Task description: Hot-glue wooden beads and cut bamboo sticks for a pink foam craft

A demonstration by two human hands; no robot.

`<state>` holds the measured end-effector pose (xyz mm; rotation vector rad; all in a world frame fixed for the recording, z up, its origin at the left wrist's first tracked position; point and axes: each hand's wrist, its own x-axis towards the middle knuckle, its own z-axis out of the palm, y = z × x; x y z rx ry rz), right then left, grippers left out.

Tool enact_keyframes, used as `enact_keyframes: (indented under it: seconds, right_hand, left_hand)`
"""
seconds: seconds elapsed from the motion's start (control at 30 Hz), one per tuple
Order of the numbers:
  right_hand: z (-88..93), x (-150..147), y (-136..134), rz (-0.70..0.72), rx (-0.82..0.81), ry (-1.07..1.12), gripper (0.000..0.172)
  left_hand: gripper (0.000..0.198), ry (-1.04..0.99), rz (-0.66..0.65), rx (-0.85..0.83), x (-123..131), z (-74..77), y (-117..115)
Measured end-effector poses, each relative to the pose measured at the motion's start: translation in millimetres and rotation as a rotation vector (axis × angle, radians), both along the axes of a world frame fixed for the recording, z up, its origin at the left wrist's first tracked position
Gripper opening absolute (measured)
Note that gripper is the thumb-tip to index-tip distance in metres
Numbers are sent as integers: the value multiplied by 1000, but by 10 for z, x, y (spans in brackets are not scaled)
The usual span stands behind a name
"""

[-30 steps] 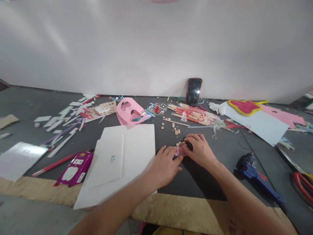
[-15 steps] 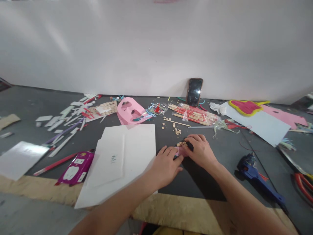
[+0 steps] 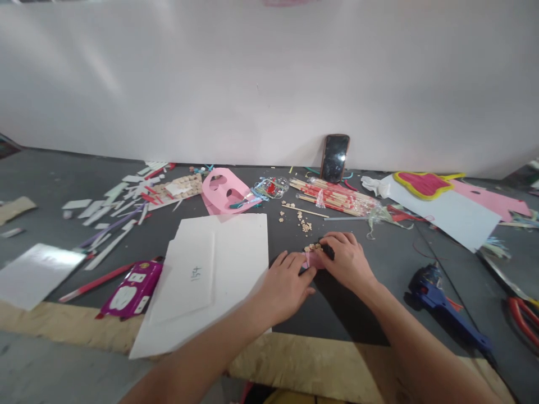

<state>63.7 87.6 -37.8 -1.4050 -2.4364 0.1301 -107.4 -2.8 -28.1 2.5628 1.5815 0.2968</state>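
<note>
Low over the dark tabletop, both hands meet at a small pink piece (image 3: 312, 259) with tan beads (image 3: 312, 247) along its far edge. My left hand (image 3: 290, 280) closes on the piece's left end between thumb and fingers. From the other side, my right hand (image 3: 347, 259) grips its right end with bent fingers, partly covering it. A dark spot shows by the right fingertips; I cannot tell what it is. Just beyond the hands lie loose tan beads (image 3: 306, 225) and a thin wooden stick (image 3: 305, 211).
White foam board (image 3: 240, 252) lies left, beside a purple packet (image 3: 132, 289). A blue glue gun (image 3: 446, 308) and red-handled scissors (image 3: 522, 320) are right. Behind stand a phone (image 3: 336, 158), bagged red-and-tan sticks (image 3: 337, 196) and a pink cut-out sheet (image 3: 223, 188).
Almost nothing differs. My right hand has shifted very slightly; both hands stay on the pink piece.
</note>
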Motion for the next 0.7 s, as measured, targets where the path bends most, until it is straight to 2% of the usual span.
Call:
enact_keyframes:
  seconds: [0.13,0.7]
  right_hand:
    - [4,12,-2,-14,-9,-6,15]
    - [25,-63,55,-63,-38,-17,14]
  left_hand:
    - [38,-7,0,6,-2,-1,-2]
    - [37,-20,1,6,0,-23,-11]
